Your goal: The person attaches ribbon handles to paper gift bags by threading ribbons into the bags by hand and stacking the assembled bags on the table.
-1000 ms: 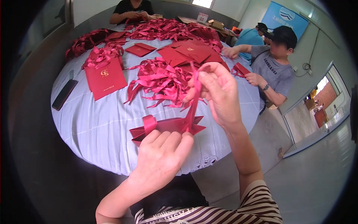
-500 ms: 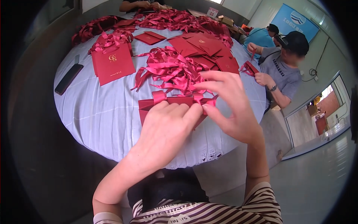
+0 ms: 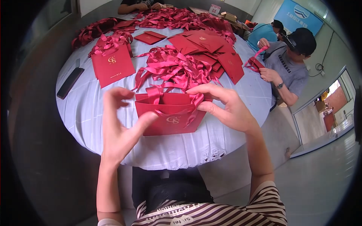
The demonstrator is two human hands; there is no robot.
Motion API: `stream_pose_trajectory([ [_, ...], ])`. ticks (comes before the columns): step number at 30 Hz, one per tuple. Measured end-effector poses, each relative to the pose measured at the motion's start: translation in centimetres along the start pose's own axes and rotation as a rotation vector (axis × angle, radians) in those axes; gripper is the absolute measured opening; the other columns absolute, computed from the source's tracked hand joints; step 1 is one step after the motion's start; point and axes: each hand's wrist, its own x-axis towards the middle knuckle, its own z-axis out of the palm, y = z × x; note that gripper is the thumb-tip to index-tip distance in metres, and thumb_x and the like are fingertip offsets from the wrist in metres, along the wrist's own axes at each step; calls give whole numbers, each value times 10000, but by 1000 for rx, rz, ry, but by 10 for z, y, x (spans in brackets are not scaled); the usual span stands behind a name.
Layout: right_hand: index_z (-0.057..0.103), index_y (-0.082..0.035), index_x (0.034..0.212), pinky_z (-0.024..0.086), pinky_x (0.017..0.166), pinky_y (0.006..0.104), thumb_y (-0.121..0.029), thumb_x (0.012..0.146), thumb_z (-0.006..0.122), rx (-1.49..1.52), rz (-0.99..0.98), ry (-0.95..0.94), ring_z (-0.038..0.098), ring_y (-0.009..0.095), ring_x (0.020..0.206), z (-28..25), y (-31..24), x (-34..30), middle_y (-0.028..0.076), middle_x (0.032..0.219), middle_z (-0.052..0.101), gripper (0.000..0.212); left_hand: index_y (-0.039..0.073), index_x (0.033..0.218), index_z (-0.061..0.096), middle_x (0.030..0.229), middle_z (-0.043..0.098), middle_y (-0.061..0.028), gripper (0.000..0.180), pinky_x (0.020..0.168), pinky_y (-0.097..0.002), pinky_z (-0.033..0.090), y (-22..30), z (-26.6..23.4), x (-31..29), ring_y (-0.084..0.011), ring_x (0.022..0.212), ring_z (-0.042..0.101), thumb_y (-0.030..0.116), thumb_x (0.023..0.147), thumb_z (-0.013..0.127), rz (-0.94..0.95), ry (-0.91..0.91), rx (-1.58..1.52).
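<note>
Red bag (image 3: 160,127) is standing on the tabletop (image 3: 85,118) between the widely spread left hand (image 3: 120,136) and the right hand (image 3: 235,112) pinching its upper corner.

Bag (image 3: 160,125) red (emblem (image 3: 173,119) gold); ribbons (image 3: 169,67) pinkish; tablecloth (image 3: 90,115) pale blue; shirt (image 3: 226,215) striped.

We note the left hand (image 3: 122,132) off the red bag (image 3: 162,126), now spread at its left side. Bag's front now exposed to us, pink ribbon (image 3: 175,112) drooping across.
</note>
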Motion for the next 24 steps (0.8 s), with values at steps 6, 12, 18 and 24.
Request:
stream_pose_trajectory([
  [6,582,14,1165,454,887,306,-7,837,590,30,-10,-118,594,187,1008,-10,-6,1,110,1118,619,329,-14,1104,595,930,648,-27,388,804,-243,471,-5,7,-9,-82,881,588,88,764,752,-441,-275,-472],
  [12,636,18,1063,433,846,332,-90,799,631,-9,-105,-179,568,209,989,-46,-37,18,98,1027,628,285,-21,1029,625,915,675,-73,289,694,-261,501,12,17,-20,-102,787,624,39,767,733,-157,-298,-392],
  [18,676,-29,870,440,695,291,-124,785,683,-164,-34,-191,571,187,781,3,-54,30,71,819,611,127,-9,1014,607,845,649,-144,336,643,-350,496,21,23,-32,-302,727,628,40,716,755,121,-181,-217],
  [24,683,-18,871,435,729,277,-80,762,721,6,28,-230,563,152,802,10,-56,40,54,838,608,130,-9,998,608,830,642,-145,308,633,-365,483,19,22,-33,-312,721,615,48,729,746,116,-184,-249],
])
